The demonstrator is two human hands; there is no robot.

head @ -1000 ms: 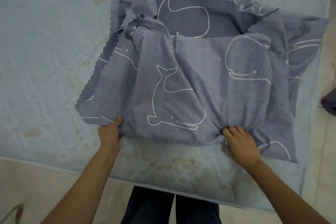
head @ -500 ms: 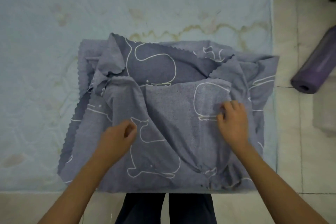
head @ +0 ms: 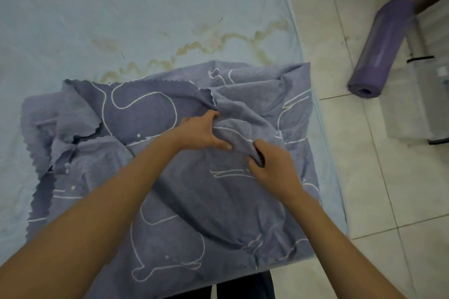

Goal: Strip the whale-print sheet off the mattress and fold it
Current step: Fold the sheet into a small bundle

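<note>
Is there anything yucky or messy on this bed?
Yes. The mattress has wavy yellow-brown stains just beyond the sheet, like dried spills. The sheet is bunched up and lopsided, not folded flat, while the left hand and right hand grip its middle.

grey-blue whale-print sheet (head: 194, 213) — soft cloth, white whale outlines, scalloped edge | loosely folded, rumpled, layers overlapping | lies on pale-blue stained mattress (head: 121, 19) — at its near right corner
</note>
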